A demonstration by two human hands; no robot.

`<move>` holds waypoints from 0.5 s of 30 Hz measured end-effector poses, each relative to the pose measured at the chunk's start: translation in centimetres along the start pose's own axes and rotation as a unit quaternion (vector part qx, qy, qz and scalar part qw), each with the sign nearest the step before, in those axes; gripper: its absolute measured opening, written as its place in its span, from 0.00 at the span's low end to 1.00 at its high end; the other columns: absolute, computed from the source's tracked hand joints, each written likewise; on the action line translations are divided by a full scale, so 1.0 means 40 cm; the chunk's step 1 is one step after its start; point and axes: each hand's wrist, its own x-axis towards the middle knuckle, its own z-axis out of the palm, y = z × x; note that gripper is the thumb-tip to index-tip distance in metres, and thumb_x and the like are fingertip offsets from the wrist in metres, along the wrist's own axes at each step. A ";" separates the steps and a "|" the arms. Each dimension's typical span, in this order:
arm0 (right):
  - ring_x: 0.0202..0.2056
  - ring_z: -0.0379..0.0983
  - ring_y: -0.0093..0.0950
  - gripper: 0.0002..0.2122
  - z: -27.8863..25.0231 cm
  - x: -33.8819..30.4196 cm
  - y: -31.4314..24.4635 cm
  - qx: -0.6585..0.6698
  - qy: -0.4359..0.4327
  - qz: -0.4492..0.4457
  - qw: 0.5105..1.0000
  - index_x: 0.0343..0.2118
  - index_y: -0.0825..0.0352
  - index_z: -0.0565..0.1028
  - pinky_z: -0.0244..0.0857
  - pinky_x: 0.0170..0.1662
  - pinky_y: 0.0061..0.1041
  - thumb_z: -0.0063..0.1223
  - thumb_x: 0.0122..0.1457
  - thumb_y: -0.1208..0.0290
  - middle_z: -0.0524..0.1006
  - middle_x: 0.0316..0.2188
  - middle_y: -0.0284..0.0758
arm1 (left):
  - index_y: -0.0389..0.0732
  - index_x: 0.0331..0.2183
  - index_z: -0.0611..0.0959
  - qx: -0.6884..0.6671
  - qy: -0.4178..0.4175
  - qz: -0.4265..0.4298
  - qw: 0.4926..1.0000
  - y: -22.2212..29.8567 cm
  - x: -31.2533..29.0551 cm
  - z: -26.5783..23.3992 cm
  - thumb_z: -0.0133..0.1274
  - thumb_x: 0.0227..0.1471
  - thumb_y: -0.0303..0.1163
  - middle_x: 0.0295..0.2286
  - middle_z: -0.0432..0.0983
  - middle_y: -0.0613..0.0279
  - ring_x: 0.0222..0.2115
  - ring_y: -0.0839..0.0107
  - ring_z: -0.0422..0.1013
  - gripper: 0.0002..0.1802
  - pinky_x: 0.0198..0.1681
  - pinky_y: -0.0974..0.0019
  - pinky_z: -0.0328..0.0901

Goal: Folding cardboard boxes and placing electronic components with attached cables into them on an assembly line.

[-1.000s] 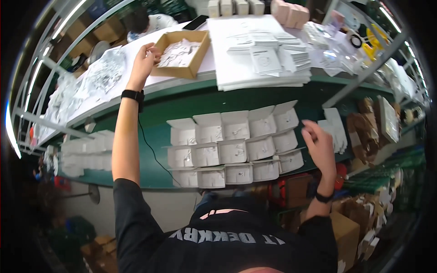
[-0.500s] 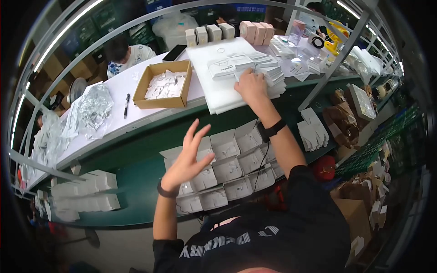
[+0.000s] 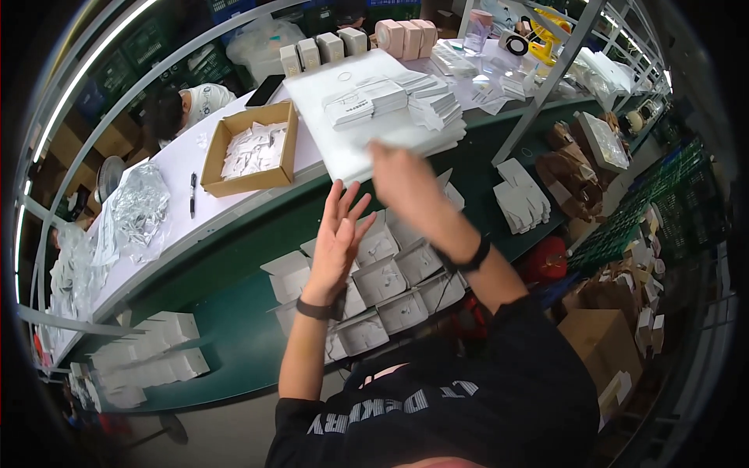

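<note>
My left hand (image 3: 335, 246) is raised over the rows of open white boxes (image 3: 380, 282), its fingers stretched out and nothing in them. My right hand (image 3: 406, 186), smeared by motion, is beside it near the front edge of the white foam sheets (image 3: 335, 152). Whether its fingers hold anything does not show. On the foam lie stacks of folded white leaflets (image 3: 382, 97), fanned out toward the right. Small pale items lie inside several of the open boxes, too small to name.
A cardboard tray (image 3: 292, 160) of small white packets stands left of the foam, with a pen (image 3: 193, 195) and clear plastic bags (image 3: 140, 199) farther left. Closed white boxes (image 3: 329, 48) and pink boxes (image 3: 406, 39) line the back. A person (image 3: 175, 109) sits across the bench.
My right hand has left the leaflet stacks and come back toward my left hand. The left hand has risen slightly, and the whole view has shifted a little.
</note>
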 end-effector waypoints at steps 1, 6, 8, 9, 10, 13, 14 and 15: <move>0.38 0.82 0.50 0.10 -0.004 -0.068 -0.050 0.043 0.011 -0.046 0.998 0.42 0.75 0.76 0.77 0.39 0.45 0.53 0.62 0.73 0.81 0.32 0.55 | 0.39 0.68 0.62 -0.075 0.037 -0.004 0.996 -0.029 0.010 0.022 0.48 0.70 0.39 0.64 0.66 0.53 0.64 0.58 0.65 0.32 0.64 0.51 0.65; 0.39 0.80 0.49 0.14 -0.048 -0.076 0.002 0.172 -0.063 -0.381 0.906 0.46 0.72 0.78 0.75 0.42 0.44 0.52 0.66 0.66 0.81 0.38 0.52 | 0.46 0.71 0.57 -0.268 0.134 -0.084 0.950 -0.079 0.015 0.034 0.47 0.68 0.46 0.61 0.69 0.52 0.61 0.53 0.69 0.37 0.62 0.43 0.67; 0.38 0.80 0.48 0.14 -0.131 0.053 0.095 0.200 -0.105 -0.225 0.948 0.46 0.69 0.80 0.74 0.44 0.41 0.54 0.67 0.63 0.83 0.39 0.49 | 0.46 0.71 0.57 -0.285 0.150 -0.113 0.940 -0.069 -0.002 0.032 0.46 0.67 0.49 0.61 0.69 0.52 0.61 0.51 0.69 0.38 0.63 0.40 0.67; 0.39 0.81 0.45 0.13 -0.171 0.135 0.136 0.168 -0.060 -0.137 0.974 0.45 0.69 0.80 0.73 0.45 0.40 0.55 0.66 0.63 0.83 0.39 0.49 | 0.51 0.71 0.57 -0.273 0.145 -0.118 0.944 -0.045 -0.010 0.051 0.46 0.67 0.48 0.60 0.70 0.52 0.60 0.50 0.69 0.37 0.62 0.37 0.67; 0.39 0.82 0.44 0.14 -0.148 0.237 0.222 0.148 0.015 -0.092 0.985 0.45 0.70 0.81 0.74 0.45 0.38 0.55 0.67 0.64 0.83 0.38 0.48 | 0.55 0.71 0.57 -0.260 0.139 -0.122 0.948 -0.020 -0.022 0.074 0.46 0.67 0.47 0.59 0.70 0.52 0.60 0.49 0.69 0.36 0.61 0.34 0.67; 0.44 0.82 0.45 0.23 -0.109 0.513 0.503 -0.056 -0.035 -0.039 0.997 0.47 0.72 0.82 0.73 0.51 0.39 0.60 0.61 0.53 0.83 0.44 0.51 | 0.62 0.71 0.59 -0.265 0.117 -0.127 0.949 -0.002 -0.050 0.115 0.47 0.66 0.45 0.57 0.71 0.52 0.60 0.49 0.69 0.35 0.59 0.29 0.68; 0.44 0.82 0.45 0.28 -0.061 0.566 0.530 -0.045 -0.062 0.030 0.997 0.46 0.72 0.83 0.73 0.51 0.40 0.62 0.57 0.47 0.83 0.44 0.52 | 0.65 0.70 0.60 -0.283 0.117 -0.125 0.944 -0.004 -0.065 0.112 0.47 0.66 0.45 0.57 0.71 0.52 0.60 0.49 0.69 0.34 0.59 0.27 0.68; 0.44 0.82 0.45 0.28 -0.012 0.593 0.586 -0.045 -0.061 0.023 0.997 0.46 0.72 0.83 0.73 0.51 0.40 0.62 0.57 0.47 0.83 0.44 0.52 | 0.68 0.69 0.61 -0.302 0.105 -0.127 0.939 -0.008 -0.070 0.116 0.47 0.66 0.45 0.56 0.72 0.52 0.59 0.49 0.69 0.33 0.58 0.26 0.68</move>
